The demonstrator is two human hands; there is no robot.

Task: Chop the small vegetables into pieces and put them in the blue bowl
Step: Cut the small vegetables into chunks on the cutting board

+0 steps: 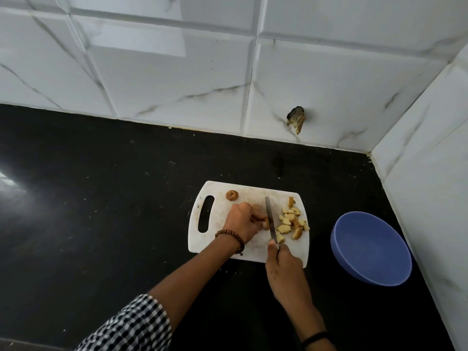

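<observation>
Pinning small vegetable (265, 224) mid-frame, left hand (242, 222) curled round it; right hand (285, 271) gripped knife (270, 219). Judged light, firm, roll-prone: hold from above.

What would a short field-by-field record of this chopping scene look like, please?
surface: white cutting board on a black counter
left hand: holds a small vegetable down on the board
right hand: grips the knife, blade beside that vegetable
cut pieces: heaped on the board, right of the blade
uncut: one whole vegetable near the board's far edge
blue bowl: on the counter right of the board, looks empty
</observation>
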